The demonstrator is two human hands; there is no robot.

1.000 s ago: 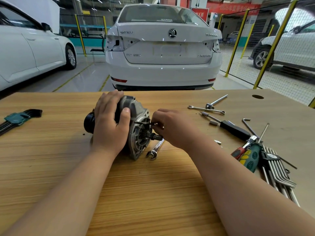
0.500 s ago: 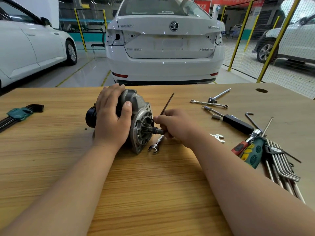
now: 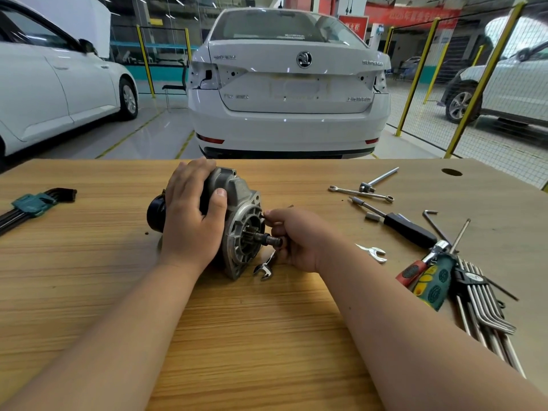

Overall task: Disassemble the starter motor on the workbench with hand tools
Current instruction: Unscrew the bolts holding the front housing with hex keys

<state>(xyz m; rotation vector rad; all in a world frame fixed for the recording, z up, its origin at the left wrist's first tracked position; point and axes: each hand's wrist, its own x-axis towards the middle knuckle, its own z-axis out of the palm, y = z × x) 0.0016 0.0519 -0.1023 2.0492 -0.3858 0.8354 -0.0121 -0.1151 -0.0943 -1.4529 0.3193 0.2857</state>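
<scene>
Landmark: the starter motor (image 3: 241, 194) lies on its side on the wooden workbench (image 3: 267, 336), with its grey flange and shaft end turned toward the person's right.
Left hand: the left hand (image 3: 189, 223) lies over the top of the motor, fingers curled round the body and thumb pressed on the grey housing.
Right hand: the right hand (image 3: 299, 238) is just right of the flange, fingers curled. Thumb and forefinger pinch a thin dark rod (image 3: 264, 215) whose tip meets the flange's edge.
Small spanner: the small spanner (image 3: 264, 266) lies on the bench just below the motor's shaft, partly under the right hand.
Right of the motor: loose spanners, a black-handled driver (image 3: 406, 229), a green screwdriver (image 3: 431, 284) and a fan of hex keys (image 3: 486, 304).
Left of the motor: well apart, a green-clipped hex key set (image 3: 32, 203).
Beyond the motor: a white car (image 3: 290, 84).
</scene>
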